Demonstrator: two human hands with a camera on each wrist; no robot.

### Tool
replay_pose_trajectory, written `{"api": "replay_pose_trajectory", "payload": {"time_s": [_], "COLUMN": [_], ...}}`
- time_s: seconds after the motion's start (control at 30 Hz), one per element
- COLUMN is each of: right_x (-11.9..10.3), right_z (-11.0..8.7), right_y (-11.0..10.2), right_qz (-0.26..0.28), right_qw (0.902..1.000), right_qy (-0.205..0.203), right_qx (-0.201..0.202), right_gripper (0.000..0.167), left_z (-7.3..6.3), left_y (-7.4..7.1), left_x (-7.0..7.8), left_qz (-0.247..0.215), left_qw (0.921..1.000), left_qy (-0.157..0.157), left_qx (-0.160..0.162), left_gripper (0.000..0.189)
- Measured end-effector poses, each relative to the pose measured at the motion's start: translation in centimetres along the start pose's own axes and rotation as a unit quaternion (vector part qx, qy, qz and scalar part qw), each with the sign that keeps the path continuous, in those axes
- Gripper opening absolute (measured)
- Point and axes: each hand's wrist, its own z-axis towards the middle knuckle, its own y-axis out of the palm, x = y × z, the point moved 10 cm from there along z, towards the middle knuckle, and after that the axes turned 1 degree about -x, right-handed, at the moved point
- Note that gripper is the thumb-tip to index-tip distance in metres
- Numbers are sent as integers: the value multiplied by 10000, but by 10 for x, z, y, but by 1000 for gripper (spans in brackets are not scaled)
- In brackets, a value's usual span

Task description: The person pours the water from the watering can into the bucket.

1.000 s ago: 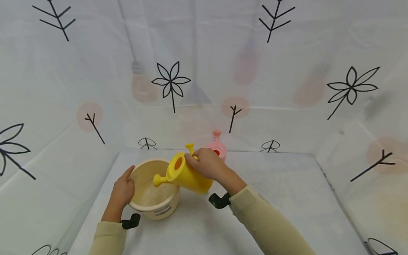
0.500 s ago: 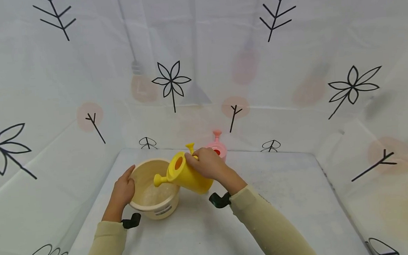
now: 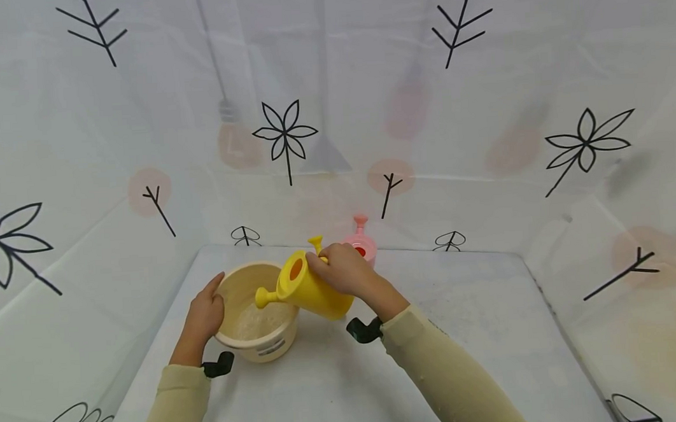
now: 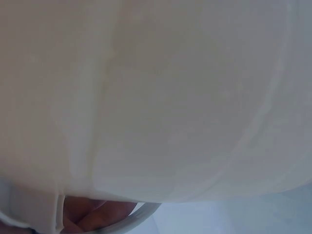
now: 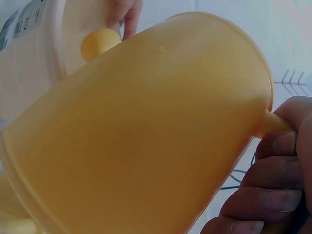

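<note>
A cream plastic bucket [image 3: 244, 286] stands on the left of the table with what looks like water in its bottom. My left hand [image 3: 204, 315] grips its left rim; in the left wrist view some fingers [image 4: 100, 214] show under the bucket's wall, beside a pale loop. My right hand [image 3: 344, 271] grips the handle of a yellow watering can [image 3: 319, 295], fingers curled round it in the right wrist view. The can is tilted left, its spout [image 3: 266, 297] over the bucket's inside. No stream from the spout can be made out.
Behind the right hand stands a pink watering can [image 3: 362, 243], partly hidden. A second yellow spout [image 3: 315, 241] rises beside it, its body hidden. The white table [image 3: 470, 319] meets patterned cloth walls at its back and sides.
</note>
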Motion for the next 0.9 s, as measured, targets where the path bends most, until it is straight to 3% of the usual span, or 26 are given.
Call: {"api": "replay_pose_trajectory", "payload": {"time_s": [0.9], "right_x": [-4], "right_z": [2], "right_y": [0], "right_qz": [-88], "right_qw": [9999], "right_qy": [-61], "right_qx": [-44], "right_gripper": [50], "left_z": [0], "left_y": [-1], "left_x": [0], "left_qz": [15], "left_qw": [10000], "left_qy": [43], "left_qx": [60], "left_gripper": [59]}}
